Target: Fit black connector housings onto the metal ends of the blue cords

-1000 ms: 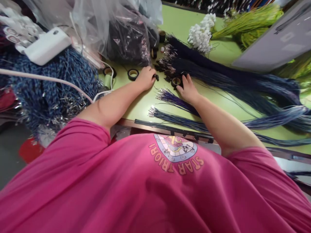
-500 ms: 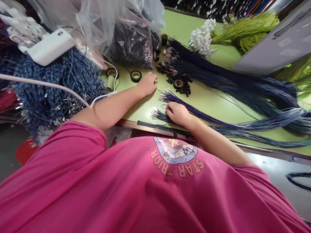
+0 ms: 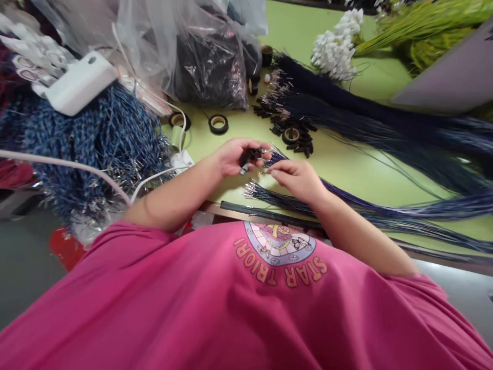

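We see black bits [image 3: 250,155] in the left hand [image 3: 233,156], fingers curled round them. Right hand [image 3: 300,180] just right of it, thumb and finger pressed together on what looks like a wire [image 3: 264,173]; tip too small to tell. It partly blocks the purple bundle [image 3: 274,155]. Blue bundle [image 3: 283,196] nearer us; tape roll [image 3: 290,135] on the heap [image 3: 305,145] farther right; bag [image 3: 211,69] far left.

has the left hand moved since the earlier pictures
Yes: judged against the tape roll lying just beyond it, the left hand has come nearer the pink shirt.
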The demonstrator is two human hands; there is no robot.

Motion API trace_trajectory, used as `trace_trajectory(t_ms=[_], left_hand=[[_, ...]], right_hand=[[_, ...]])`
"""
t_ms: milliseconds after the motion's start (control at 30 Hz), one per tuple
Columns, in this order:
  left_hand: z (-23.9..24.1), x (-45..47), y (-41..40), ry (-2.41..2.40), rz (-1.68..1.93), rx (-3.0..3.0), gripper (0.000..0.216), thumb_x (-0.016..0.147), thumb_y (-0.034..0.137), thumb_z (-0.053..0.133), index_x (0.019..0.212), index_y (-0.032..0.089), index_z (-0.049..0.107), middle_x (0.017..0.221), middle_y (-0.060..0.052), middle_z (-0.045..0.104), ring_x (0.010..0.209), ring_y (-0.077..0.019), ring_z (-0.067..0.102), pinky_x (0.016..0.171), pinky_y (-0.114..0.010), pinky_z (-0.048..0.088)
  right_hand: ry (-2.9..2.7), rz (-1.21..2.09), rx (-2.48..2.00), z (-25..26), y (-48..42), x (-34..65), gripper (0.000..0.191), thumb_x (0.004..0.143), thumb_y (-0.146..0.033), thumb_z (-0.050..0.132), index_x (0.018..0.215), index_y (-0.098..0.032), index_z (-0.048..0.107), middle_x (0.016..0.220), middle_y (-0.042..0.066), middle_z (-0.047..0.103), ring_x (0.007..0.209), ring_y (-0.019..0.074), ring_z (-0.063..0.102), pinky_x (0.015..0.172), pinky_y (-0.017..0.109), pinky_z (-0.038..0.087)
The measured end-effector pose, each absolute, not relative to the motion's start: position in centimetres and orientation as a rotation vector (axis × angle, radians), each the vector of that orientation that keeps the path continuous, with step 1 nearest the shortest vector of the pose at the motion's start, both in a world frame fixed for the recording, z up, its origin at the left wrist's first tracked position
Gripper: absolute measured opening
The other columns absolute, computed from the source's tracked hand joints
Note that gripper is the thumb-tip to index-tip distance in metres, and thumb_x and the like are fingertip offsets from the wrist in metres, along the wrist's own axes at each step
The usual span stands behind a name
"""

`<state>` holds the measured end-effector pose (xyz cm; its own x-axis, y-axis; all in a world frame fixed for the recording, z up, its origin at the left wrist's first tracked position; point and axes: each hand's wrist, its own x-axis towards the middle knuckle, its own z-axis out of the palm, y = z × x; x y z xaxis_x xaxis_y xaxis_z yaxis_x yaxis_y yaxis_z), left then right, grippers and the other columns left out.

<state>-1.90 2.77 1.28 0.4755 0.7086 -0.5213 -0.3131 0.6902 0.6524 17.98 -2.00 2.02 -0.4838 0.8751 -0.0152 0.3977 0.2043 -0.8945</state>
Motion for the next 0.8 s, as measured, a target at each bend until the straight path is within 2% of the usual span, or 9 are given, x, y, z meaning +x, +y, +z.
trace_trajectory(t_ms=[133, 233, 367, 467, 567, 667, 800], left_hand=[[1.0, -1.9, 1.5, 0.801, 0.62, 0.644, 0.024, 0.072, 0.011, 0.055, 0.095, 0.011, 0.061, 0.075, -0.009, 0.07, 0.049, -0.0088, 0.054, 0.037, -0.015, 0.027], [0.7, -1.9, 1.1, 0.822, 0.586, 0.793, 0.015, 0.077, 0.021, 0.065, 0.089, 0.014, 0.059, 0.073, -0.007, 0.071, 0.04, -0.0052, 0.043, 0.037, -0.018, 0.021], [0.3, -1.9, 1.1, 0.919, 0.612, 0.988, 0.024, 0.077, 0.035, 0.073, 0.083, 0.015, 0.06, 0.083, -0.008, 0.074, 0.043, -0.0041, 0.044, 0.039, -0.02, 0.024], [0.3, -2.0, 1.2, 0.964, 0.707, 1.065, 0.024, 0.08, 0.037, 0.07, 0.086, 0.015, 0.062, 0.098, -0.009, 0.075, 0.045, -0.0028, 0.043, 0.041, -0.021, 0.026], [0.2, -2.3, 1.2, 0.995, 0.778, 1.169, 0.022, 0.083, 0.034, 0.067, 0.095, 0.017, 0.066, 0.092, -0.006, 0.074, 0.044, -0.0033, 0.042, 0.042, -0.021, 0.029], [0.0, -2.4, 1.2, 1.027, 0.772, 1.358, 0.02, 0.081, 0.03, 0.069, 0.097, 0.017, 0.071, 0.078, -0.003, 0.071, 0.052, -0.0073, 0.051, 0.049, -0.023, 0.037], [-0.2, -2.2, 1.1, 1.017, 0.728, 1.747, 0.018, 0.071, 0.02, 0.078, 0.088, 0.018, 0.077, 0.079, -0.002, 0.07, 0.075, -0.0129, 0.061, 0.069, -0.027, 0.047]], right_hand=[[-1.829, 1.144, -1.309, 1.5, -1.5, 19.4, 0.027, 0.084, -0.032, 0.058, 0.092, -0.015, 0.076, 0.071, 0.002, 0.067, 0.067, 0.0131, 0.057, 0.066, 0.028, 0.043], [-1.818, 1.115, -1.359, 1.1, -1.6, 19.5, 0.026, 0.084, -0.03, 0.056, 0.094, -0.015, 0.075, 0.066, 0.001, 0.066, 0.06, 0.0124, 0.055, 0.063, 0.028, 0.043], [-1.798, 1.11, -1.389, 0.7, -1.9, 19.5, 0.019, 0.084, -0.03, 0.058, 0.084, -0.017, 0.071, 0.059, -0.001, 0.063, 0.054, 0.0115, 0.053, 0.059, 0.028, 0.042], [-1.841, 1.041, -1.36, 0.7, -2.1, 19.5, 0.018, 0.084, -0.032, 0.059, 0.081, -0.019, 0.071, 0.067, 0.0, 0.067, 0.06, 0.013, 0.056, 0.062, 0.028, 0.044], [-1.896, 0.952, -1.32, 0.8, -2.3, 19.6, 0.02, 0.086, -0.032, 0.057, 0.082, -0.02, 0.073, 0.078, 0.002, 0.072, 0.071, 0.0159, 0.063, 0.069, 0.03, 0.047], [-1.962, 0.861, -1.307, 0.8, -2.4, 19.8, 0.022, 0.088, -0.029, 0.055, 0.082, -0.02, 0.073, 0.081, 0.003, 0.074, 0.075, 0.0174, 0.065, 0.072, 0.03, 0.048], [-2.08, 0.714, -1.254, 0.7, -2.5, 20.0, 0.024, 0.09, -0.026, 0.052, 0.082, -0.02, 0.074, 0.083, 0.004, 0.074, 0.078, 0.018, 0.067, 0.074, 0.03, 0.049]])
